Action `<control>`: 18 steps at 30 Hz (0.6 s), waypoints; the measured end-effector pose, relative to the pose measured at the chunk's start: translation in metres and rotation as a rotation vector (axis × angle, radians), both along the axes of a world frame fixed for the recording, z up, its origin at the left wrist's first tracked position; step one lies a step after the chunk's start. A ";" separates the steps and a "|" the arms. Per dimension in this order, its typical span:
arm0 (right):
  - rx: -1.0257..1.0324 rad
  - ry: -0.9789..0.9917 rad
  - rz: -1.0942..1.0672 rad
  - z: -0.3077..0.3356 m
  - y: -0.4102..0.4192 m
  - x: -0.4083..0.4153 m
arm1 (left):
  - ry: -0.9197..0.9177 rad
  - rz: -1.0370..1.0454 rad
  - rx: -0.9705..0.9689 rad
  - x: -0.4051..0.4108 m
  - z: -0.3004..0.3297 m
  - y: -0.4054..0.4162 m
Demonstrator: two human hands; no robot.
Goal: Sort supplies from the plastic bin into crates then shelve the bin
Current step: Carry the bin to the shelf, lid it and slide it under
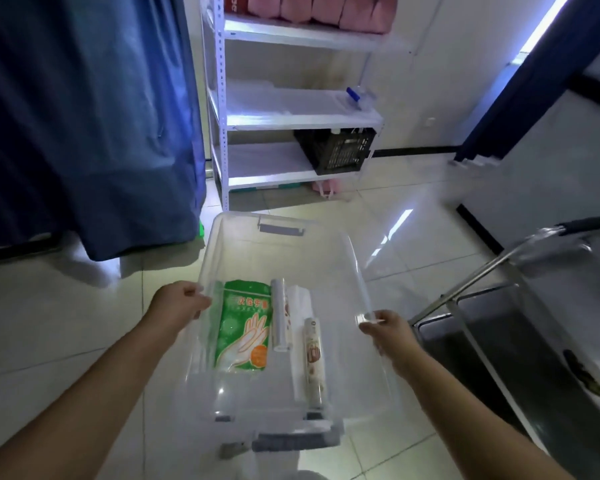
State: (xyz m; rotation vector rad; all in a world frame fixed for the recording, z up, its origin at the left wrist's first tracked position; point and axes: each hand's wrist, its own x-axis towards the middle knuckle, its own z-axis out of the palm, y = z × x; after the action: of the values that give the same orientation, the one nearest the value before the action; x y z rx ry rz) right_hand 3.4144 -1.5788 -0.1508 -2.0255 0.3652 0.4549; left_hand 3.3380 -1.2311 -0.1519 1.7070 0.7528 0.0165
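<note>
Clear plastic bin [357,271] with grey handles [281,229]. Inside: green glove packet [245,323], white speckles, orange circle, pale hand outline; white roll [280,315]; patterned roll [313,362], cream with brown print. Black lattice crate [336,148] on white shelving rack [291,121]. Pink bundles [319,10] up top. Blue curtain [84,116]. Pale tiled floor [49,323].

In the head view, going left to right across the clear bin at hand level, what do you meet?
left hand gripping the bin's left rim → green glove packet → white roll → patterned roll → right hand gripping the right rim of the clear plastic bin.
</note>
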 end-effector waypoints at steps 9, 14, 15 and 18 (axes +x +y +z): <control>-0.034 -0.016 -0.034 -0.007 0.024 0.212 | 0.043 0.041 -0.015 0.220 -0.021 0.019; -0.009 0.040 0.031 -0.020 0.035 0.346 | 0.107 0.130 -0.002 0.329 -0.040 0.020; -0.008 0.061 0.045 -0.021 0.039 0.372 | 0.121 0.141 0.001 0.352 -0.040 0.021; -0.035 0.089 0.089 -0.026 0.052 0.451 | 0.145 0.174 0.001 0.419 -0.043 0.029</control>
State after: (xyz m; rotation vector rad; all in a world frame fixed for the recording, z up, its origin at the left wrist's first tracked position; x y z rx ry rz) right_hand 3.8651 -1.5268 -0.1772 -2.0659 0.3406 0.5992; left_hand 3.7572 -1.2023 -0.1947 1.6517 1.0080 0.0134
